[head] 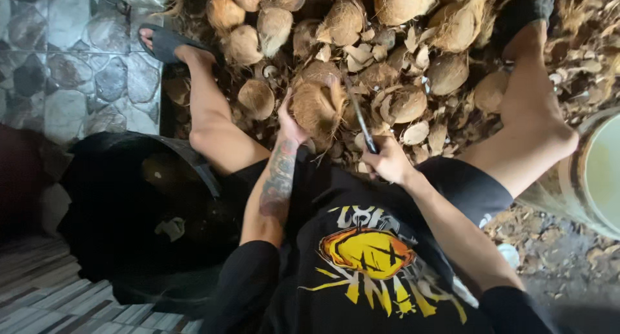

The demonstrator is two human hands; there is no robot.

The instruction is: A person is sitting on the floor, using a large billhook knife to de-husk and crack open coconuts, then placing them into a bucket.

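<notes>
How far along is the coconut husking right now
Done: loose husk pieces lie scattered at the person's feet. In hand: the left hand steadies one husked coconut while the right hand holds a knife against it. Left: a big pile of coconuts beyond still wears fibrous husk. The dark tub beside the left leg is too dim to judge.

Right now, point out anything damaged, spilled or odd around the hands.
Husk scraps lie strewn on the ground between whole coconuts. The coconut steadied by the left hand is ragged and partly stripped. The right hand grips a knife against it. Otherwise nothing looks odd.
</notes>
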